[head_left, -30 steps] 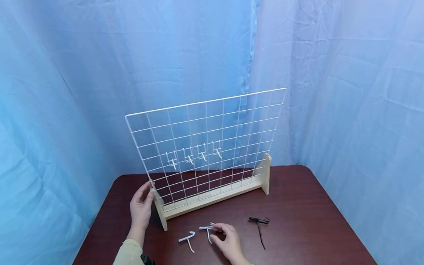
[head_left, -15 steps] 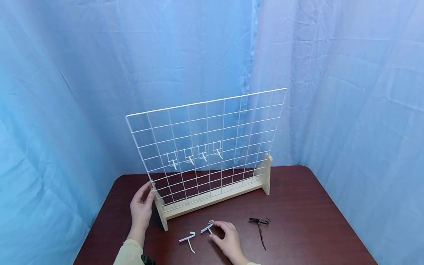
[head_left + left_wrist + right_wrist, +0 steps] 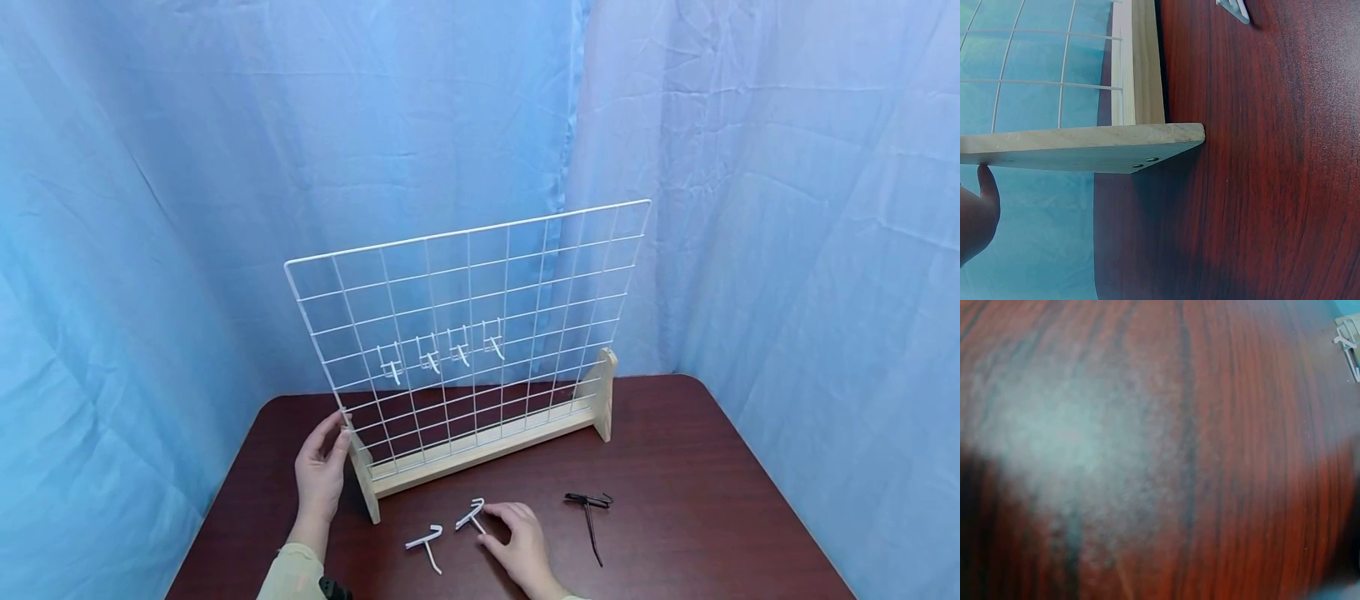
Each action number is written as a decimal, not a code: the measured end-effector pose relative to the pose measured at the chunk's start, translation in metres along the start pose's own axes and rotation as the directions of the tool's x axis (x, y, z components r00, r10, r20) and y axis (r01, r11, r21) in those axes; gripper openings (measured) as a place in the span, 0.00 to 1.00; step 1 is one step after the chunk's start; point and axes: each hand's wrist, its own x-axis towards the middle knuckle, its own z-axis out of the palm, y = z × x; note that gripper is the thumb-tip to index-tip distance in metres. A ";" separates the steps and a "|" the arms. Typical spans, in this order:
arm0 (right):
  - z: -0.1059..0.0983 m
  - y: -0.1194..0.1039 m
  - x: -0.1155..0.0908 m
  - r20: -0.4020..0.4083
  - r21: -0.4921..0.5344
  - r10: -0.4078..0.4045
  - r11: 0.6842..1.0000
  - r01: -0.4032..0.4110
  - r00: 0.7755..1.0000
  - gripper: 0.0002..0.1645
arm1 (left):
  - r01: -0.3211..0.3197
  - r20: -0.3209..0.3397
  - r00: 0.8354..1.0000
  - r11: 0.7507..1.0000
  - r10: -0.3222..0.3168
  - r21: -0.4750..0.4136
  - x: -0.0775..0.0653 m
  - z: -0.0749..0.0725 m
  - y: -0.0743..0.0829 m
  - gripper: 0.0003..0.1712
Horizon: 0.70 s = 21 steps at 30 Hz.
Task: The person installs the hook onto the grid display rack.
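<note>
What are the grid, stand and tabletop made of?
Grid: probably metal wire with a white coating; thin, straight rods, no bare metal visible.
Stand: pale wood, apparently unvarnished; matte, with grain on its edge.
Tabletop: dark red woodgrain, glossy where light reflects; wood or laminate, can't tell.

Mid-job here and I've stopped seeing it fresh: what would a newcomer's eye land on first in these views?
Probably the white wire grid, upright in its wooden stand mid-table, with four white hooks hanging side by side. Next, the lone black hook on the table's right half. Then the hands: the left at the stand's left end, the right at a loose white hook in front.
</note>
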 end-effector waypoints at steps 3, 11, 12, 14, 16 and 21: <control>0.000 0.002 -0.001 0.003 0.003 -0.017 1.000 0.017 1.000 0.28 | -0.006 0.004 1.000 1.000 0.006 -0.003 0.001 0.000 -0.001 0.21; -0.004 0.004 -0.003 0.043 0.004 -0.057 0.998 0.057 0.997 0.27 | 0.002 0.001 1.000 1.000 -0.002 0.000 0.001 0.000 -0.001 0.21; -0.004 0.004 -0.003 0.048 -0.003 -0.062 0.998 0.063 0.997 0.27 | 0.003 0.001 1.000 1.000 -0.003 0.004 0.000 0.000 -0.001 0.21; -0.005 0.004 -0.004 0.058 -0.019 -0.073 0.997 0.074 0.996 0.27 | 0.003 0.003 1.000 1.000 -0.004 0.010 0.000 0.000 -0.001 0.21; -0.006 0.003 -0.004 0.067 -0.031 -0.082 0.996 0.085 0.994 0.27 | 0.001 0.003 1.000 1.000 -0.001 0.006 0.000 0.000 -0.002 0.21; -0.006 0.003 -0.005 0.078 -0.056 -0.086 0.994 0.090 0.993 0.24 | -0.003 0.001 1.000 1.000 0.003 -0.002 0.001 0.000 -0.002 0.21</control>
